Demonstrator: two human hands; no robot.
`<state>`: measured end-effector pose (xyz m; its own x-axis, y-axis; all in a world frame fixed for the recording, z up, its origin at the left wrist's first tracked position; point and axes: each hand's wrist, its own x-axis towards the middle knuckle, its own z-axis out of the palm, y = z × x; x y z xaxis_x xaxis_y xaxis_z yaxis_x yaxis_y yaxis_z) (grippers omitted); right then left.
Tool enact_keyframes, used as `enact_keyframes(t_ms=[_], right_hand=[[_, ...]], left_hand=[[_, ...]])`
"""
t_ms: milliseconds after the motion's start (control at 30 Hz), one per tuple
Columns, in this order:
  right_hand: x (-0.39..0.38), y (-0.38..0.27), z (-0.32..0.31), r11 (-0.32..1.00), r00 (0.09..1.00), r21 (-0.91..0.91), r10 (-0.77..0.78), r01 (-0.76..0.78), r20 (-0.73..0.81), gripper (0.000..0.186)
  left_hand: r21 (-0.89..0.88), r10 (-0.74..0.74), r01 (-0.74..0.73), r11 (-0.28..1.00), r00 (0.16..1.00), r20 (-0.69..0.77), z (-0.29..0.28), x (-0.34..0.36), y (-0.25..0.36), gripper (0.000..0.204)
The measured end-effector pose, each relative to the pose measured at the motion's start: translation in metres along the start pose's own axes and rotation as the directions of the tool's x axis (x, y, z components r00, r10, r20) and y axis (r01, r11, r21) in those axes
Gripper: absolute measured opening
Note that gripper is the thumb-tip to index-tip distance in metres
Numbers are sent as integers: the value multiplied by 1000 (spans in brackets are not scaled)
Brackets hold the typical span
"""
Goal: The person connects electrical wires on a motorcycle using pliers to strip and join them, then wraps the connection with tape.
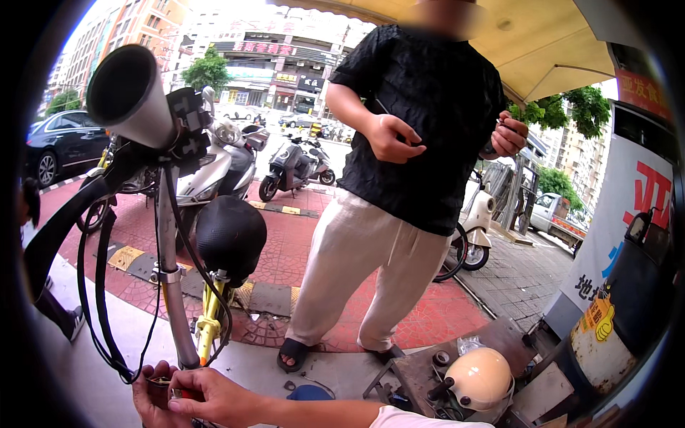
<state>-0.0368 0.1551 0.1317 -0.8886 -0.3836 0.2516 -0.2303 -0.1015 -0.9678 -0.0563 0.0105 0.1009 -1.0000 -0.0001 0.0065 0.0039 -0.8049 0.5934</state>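
Low at the left, my left hand (151, 401) is closed around a small dark part with a metallic glint, where black cables (121, 360) hang down to it. My right hand (207, 394) meets it from the right, thumb and fingers pinched together. Something small and red shows between the two hands, too little of it visible to name. Just above them rises the silver stem (171, 285) of a small bike with a yellow frame (207, 324) and a black saddle (230, 239). A silver cone-shaped thing (135, 96) with a dark mouth sits on its handlebar.
A person in a black shirt (421, 128) and pale trousers stands facing me, hands raised. At lower right, a low worn table (421, 360) holds a cream helmet (479, 378) and a tape roll (442, 358). Parked scooters (289, 167) and a dark car (68, 143) stand behind.
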Motion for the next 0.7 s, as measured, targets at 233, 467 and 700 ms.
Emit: enact_keyframes(t_ms=[233, 467, 700], right_hand=[[32, 0, 5, 985, 1000, 170, 18, -19, 7, 29], [48, 28, -10, 966, 987, 206, 150, -159, 59, 29], [37, 20, 2, 999, 999, -37, 38, -38, -9, 28]], left_hand=[[-45, 146, -144, 989, 988, 56, -10, 35, 13, 26], [-82, 221, -212, 974, 969, 114, -33, 47, -2, 25], [-150, 297, -282, 948, 951, 86, -44, 51, -23, 34]])
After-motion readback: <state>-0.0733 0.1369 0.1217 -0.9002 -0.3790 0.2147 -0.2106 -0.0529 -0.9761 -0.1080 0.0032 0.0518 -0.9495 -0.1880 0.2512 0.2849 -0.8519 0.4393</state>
